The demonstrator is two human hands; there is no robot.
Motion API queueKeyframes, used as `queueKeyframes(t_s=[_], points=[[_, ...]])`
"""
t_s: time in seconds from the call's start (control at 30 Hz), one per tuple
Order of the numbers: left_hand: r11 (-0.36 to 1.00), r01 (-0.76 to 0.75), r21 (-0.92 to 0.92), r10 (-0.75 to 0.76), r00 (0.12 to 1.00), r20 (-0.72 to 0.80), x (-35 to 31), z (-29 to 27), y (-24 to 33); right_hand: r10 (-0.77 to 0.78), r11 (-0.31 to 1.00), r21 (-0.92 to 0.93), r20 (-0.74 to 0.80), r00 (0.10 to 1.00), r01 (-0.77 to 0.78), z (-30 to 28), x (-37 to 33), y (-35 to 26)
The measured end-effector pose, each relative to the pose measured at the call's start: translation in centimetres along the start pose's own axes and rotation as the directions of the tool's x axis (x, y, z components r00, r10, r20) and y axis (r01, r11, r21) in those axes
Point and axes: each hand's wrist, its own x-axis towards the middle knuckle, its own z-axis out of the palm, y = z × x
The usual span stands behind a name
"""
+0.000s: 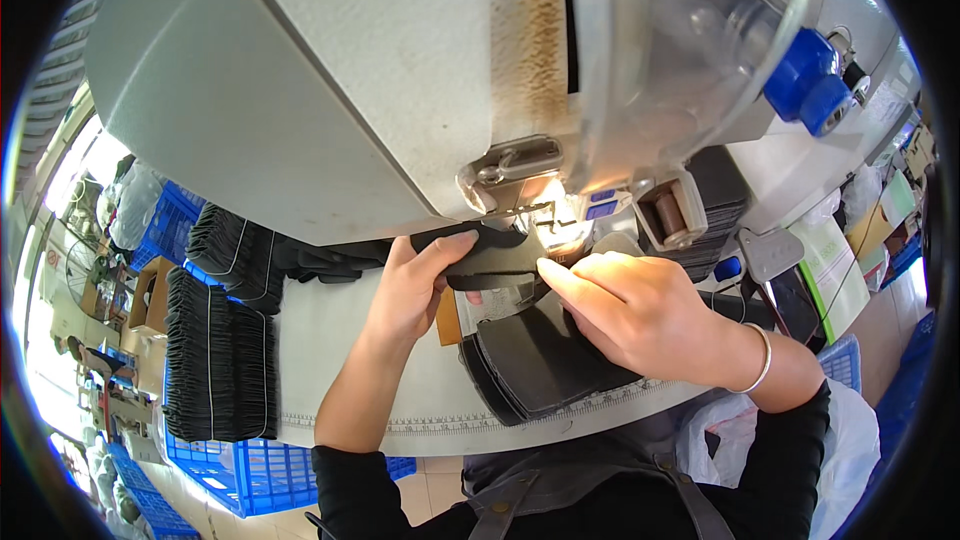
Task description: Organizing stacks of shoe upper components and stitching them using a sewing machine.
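My left hand (408, 285) pinches a dark, flat piece of material (495, 258), its thumb on top and fingers beneath. The piece sits just in front of the lit needle area (556, 225) of a large pale sewing machine (350, 70). From the right, my right hand (640, 315) meets the edge of the same piece, index finger stretched along it and the other fingers curled. Its thumb is mostly hidden. Below the hands lies a stack of similar dark pieces (550, 355), partly under my right hand.
Bound black bundles (220, 355) stand at the left above a blue crate (270, 475). A ruler strip (430, 424) follows the table's curved front edge. Right of the needle are a brown thread spool (668, 215) and another dark stack (715, 205). A clear plastic bag (850, 450) hangs at lower right.
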Motion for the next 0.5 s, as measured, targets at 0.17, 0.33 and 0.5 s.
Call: queueKeyframes(t_s=[0.17,0.33,0.5], points=[[0.998,0.023,0.065,-0.021,0.999,-0.027,1.2,-1.5,-0.1,0.032,0.998,-0.054,0.003,0.999,-0.032,0.2,0.4,0.1],[0.998,-0.028,0.053,0.027,0.999,0.018,2.1,-2.0,-0.3,0.102,0.994,0.018,0.075,0.992,-0.104,-0.3,1.0,0.0],[0.997,-0.076,0.011,0.076,0.996,0.051,3.4,-1.7,-0.2,0.122,0.993,-0.014,0.119,0.985,-0.121,-0.2,1.2,0.4]])
